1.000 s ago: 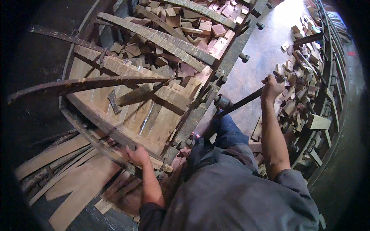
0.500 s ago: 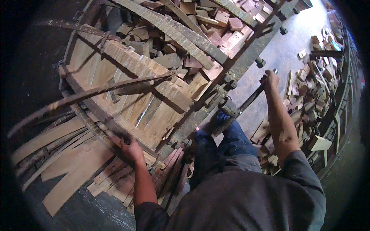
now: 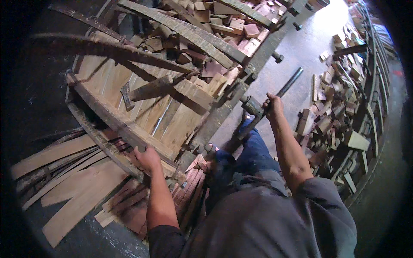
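Note:
My left hand is closed on the near end of a long wooden beam, beside a metal rail; some fingers are hidden. My right hand is wrapped around a long metal bar near its thick cylindrical head. The bar slants above my legs, with its far end sticking out past my hand. Glued planks lie in a metal frame, and a hammer rests on them. A dark curved strip stretches over the planks.
Wood offcuts fill the frame's far side, and more offcuts are heaped at right along a metal rack. Bolts jut from the steel beam. Loose boards lie at lower left.
My right hand has shifted from the bar's far end down to near its thick head. The curved strip's left end has swung away from me, uncovering the hammer. My left hand stays at the beam.

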